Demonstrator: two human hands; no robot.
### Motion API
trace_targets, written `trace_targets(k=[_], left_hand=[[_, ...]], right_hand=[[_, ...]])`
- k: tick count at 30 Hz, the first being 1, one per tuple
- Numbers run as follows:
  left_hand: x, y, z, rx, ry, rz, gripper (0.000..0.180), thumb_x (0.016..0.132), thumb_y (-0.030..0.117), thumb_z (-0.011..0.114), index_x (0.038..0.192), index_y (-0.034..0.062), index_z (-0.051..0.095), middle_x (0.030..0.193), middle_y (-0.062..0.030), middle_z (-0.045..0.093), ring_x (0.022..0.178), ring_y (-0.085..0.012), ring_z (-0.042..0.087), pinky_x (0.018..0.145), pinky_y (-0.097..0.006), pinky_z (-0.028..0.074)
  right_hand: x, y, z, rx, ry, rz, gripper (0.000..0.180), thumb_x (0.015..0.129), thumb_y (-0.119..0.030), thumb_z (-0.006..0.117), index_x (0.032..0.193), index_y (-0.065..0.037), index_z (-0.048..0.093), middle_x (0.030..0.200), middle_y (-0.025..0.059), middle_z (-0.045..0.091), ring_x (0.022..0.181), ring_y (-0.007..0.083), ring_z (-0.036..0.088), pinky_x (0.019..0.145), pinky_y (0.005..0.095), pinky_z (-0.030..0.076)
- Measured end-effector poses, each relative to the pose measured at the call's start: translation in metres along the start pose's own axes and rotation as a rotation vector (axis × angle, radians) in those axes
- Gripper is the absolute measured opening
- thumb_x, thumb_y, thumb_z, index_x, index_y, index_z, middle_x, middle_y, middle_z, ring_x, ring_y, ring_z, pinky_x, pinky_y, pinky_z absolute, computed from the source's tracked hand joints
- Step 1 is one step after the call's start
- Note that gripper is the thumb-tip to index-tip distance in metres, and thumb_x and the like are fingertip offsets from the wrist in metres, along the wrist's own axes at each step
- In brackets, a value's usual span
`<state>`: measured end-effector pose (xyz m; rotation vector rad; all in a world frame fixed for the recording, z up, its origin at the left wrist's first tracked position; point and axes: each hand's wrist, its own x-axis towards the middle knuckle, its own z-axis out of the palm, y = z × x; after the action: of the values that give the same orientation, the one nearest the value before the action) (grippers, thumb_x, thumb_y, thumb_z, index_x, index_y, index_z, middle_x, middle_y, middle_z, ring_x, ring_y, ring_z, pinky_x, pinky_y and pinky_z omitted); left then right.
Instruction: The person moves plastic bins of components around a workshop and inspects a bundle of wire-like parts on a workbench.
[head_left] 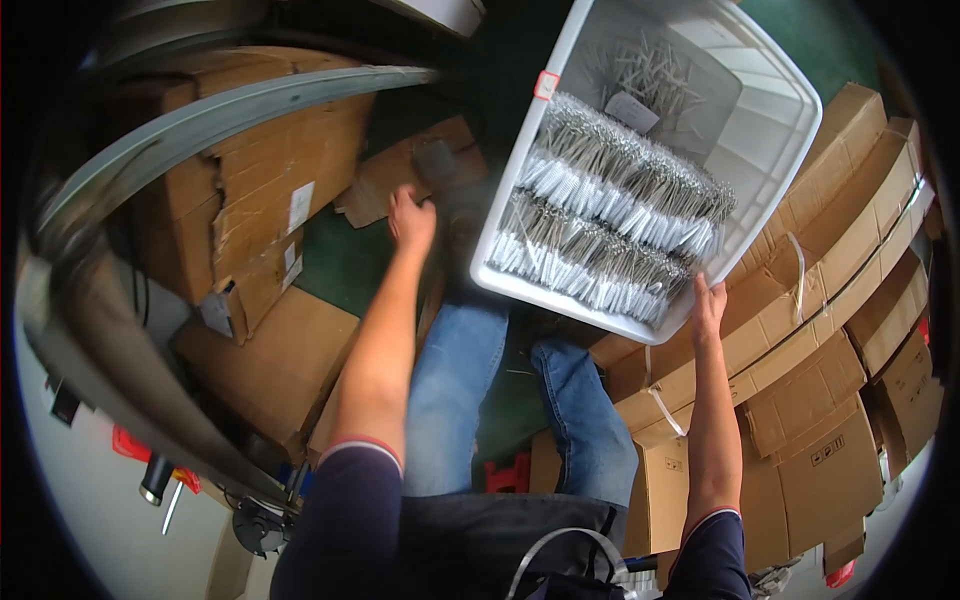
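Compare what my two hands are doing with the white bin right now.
The right hand grips the near rim of the white plastic bin, while the left hand is off the bin, out over the green floor beside its left edge. The right hand points up against the bin's lower right corner; the left hand reaches forward toward flattened cardboard. Both arms are bare to dark rolled sleeves, and both stretch forward.

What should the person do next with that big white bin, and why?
Probably bring the left hand over to the white bin's near rim. Only the right hand touches it, at one corner, and it sits tilted over the knees with rows of metal wire parts inside, so a second grip would likely steady it.
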<state>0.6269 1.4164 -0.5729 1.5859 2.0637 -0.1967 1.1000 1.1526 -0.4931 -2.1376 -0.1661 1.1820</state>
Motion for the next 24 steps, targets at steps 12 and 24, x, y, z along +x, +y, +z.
trace_targets(k=[12, 24], left_hand=[[0.073, 0.041, 0.031, 0.514, -0.307, 0.431, 0.076, 0.068, 0.015, 0.081, 0.133, 0.0023, 0.044, 0.135, -0.0181, 0.042, 0.128, -0.0389, 0.042, 0.102, -0.046, 0.048], [0.038, 0.018, -0.041, 0.409, -0.208, 0.591, 0.071, 0.068, 0.023, 0.080, 0.126, -0.0013, 0.047, 0.124, -0.0191, 0.046, 0.122, -0.0366, 0.047, 0.100, -0.045, 0.048]], right_hand=[[0.001, 0.004, 0.006, -0.173, 0.121, -0.040, 0.042, 0.099, -0.024, 0.057, 0.132, 0.000, 0.050, 0.117, 0.0072, 0.059, 0.104, 0.0162, 0.054, 0.092, 0.0320, 0.044], [0.006, 0.014, 0.011, -0.175, 0.126, -0.064, 0.037, 0.098, -0.017, 0.058, 0.130, 0.001, 0.051, 0.114, 0.0066, 0.061, 0.101, 0.0154, 0.055, 0.090, 0.0314, 0.045]])
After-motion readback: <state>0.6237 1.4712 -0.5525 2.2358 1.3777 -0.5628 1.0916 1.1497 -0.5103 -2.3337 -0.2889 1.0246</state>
